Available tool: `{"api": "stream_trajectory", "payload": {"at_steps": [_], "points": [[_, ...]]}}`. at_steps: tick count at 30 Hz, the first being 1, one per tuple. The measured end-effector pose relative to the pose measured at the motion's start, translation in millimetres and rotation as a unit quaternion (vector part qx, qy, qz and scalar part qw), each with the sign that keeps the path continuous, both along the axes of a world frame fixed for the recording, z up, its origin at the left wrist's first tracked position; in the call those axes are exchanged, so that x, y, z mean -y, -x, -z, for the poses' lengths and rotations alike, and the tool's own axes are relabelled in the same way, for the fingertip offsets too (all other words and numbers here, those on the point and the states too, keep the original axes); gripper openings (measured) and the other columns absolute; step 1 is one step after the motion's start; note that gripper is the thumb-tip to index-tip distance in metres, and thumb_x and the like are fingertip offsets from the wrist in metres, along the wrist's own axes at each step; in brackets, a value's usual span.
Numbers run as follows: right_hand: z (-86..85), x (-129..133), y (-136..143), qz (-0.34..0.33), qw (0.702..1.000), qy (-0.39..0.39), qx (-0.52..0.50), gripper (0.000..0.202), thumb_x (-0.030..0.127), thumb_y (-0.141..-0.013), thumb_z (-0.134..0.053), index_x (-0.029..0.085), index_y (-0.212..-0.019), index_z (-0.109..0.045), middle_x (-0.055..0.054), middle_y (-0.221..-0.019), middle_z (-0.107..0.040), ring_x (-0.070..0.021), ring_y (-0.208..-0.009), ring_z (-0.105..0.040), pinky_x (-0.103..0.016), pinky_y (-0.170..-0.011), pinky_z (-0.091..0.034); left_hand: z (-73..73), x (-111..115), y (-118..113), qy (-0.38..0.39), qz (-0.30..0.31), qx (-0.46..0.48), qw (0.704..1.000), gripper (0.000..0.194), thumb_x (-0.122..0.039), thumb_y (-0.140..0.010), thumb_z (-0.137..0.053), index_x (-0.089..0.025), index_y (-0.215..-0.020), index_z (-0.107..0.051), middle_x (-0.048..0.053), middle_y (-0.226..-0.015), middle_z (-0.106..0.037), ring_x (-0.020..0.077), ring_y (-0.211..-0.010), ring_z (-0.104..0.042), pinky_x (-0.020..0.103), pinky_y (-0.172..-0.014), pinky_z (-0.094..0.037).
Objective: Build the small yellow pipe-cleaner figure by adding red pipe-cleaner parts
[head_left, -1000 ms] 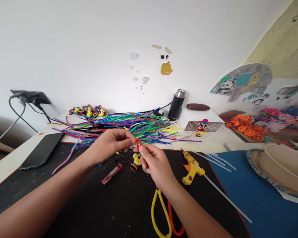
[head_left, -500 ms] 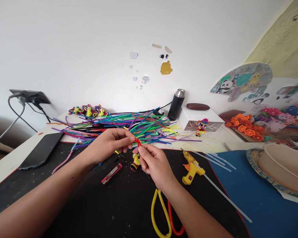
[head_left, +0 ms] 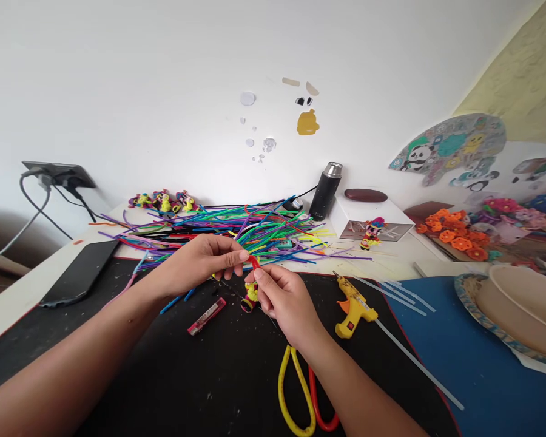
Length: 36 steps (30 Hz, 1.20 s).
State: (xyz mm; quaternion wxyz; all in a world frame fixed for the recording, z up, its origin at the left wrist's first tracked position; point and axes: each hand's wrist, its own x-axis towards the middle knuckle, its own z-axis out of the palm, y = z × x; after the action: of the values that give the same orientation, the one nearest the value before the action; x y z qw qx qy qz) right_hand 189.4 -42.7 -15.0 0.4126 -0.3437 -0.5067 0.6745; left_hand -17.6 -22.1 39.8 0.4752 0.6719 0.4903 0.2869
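Observation:
Between my two hands is a short red fuzzy piece [head_left: 253,262], bent at its top. My left hand [head_left: 213,258] pinches its left end between thumb and fingertips. The lower right end is in the grip of my right hand [head_left: 284,297], thumb on top. Just below my fingers, a small yellow and magenta figure [head_left: 250,297] lies on the black mat [head_left: 164,376], partly hidden by my right hand. Scissors with yellow and red handles [head_left: 282,388] lie under my right forearm. A pink lighter-like item [head_left: 207,316] rests left of the figure.
Many coloured fuzzy stems [head_left: 273,227] are piled behind my hands. A yellow glue gun [head_left: 355,308] lies to the right, near a round basket [head_left: 471,303]. At the left is a phone [head_left: 79,274]; a black flask [head_left: 325,191] and white box [head_left: 373,215] stand at the back.
The view has shifted slightly, moving the scene a little to the right. Both hands keep their hold on the red piece, and blue stem ends show more below my left wrist.

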Motion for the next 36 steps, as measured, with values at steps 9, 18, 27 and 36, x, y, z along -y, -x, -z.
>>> {"api": "stream_trajectory", "payload": {"at_steps": [9, 18, 27, 36], "points": [[-0.8, 2.0, 0.9, 0.019, 0.997, -0.054, 0.05, 0.039, 0.054, -0.095, -0.063, 0.016, -0.092, -0.071, 0.008, -0.052, -0.044, -0.0099, -0.047, -0.037, -0.025, -0.049, -0.029, -5.9, 7.9, -8.4, -0.049, -0.015, -0.053, 0.997, 0.043, -0.062, -0.087, -0.071, -0.02, -0.084, -0.08, 0.003, -0.076, -0.076, 0.0201, -0.073, -0.067, 0.026, -0.067, -0.051], [2.4, 1.5, 2.2, 0.003, 0.998, -0.046, 0.045, 0.042, 0.058, -0.096, -0.063, 0.017, -0.098, -0.072, 0.007, -0.054, -0.046, -0.0106, -0.049, -0.038, -0.025, -0.048, -0.029, -3.4, 6.5, -9.3, -0.054, -0.037, -0.023, 0.998, 0.037, -0.054, -0.088, -0.073, -0.019, -0.082, -0.08, 0.003, -0.073, -0.073, 0.0169, -0.069, -0.063, 0.024, -0.064, -0.049], [2.3, 2.0, 1.1, 0.007, 0.997, -0.051, 0.051, 0.049, 0.063, -0.098, -0.059, 0.017, -0.095, -0.073, 0.006, -0.052, -0.045, -0.0106, -0.047, -0.04, -0.024, -0.047, -0.03, 0.6, 3.2, -8.6, -0.032, -0.098, 0.036, 0.994, 0.047, -0.065, -0.08, -0.079, -0.018, -0.081, -0.081, 0.005, -0.071, -0.075, 0.0144, -0.059, -0.058, 0.025, -0.056, -0.049], [0.0, 3.4, 0.0, 0.009, 0.993, -0.078, 0.089, 0.046, 0.057, -0.101, -0.057, 0.016, -0.092, -0.075, 0.006, -0.051, -0.046, -0.0101, -0.046, -0.04, -0.025, -0.05, -0.032, -0.6, 4.4, -10.4, -0.018, -0.095, 0.045, 0.994, 0.043, -0.06, -0.083, -0.079, -0.018, -0.082, -0.083, 0.005, -0.072, -0.075, 0.0143, -0.062, -0.058, 0.024, -0.058, -0.048]]}}
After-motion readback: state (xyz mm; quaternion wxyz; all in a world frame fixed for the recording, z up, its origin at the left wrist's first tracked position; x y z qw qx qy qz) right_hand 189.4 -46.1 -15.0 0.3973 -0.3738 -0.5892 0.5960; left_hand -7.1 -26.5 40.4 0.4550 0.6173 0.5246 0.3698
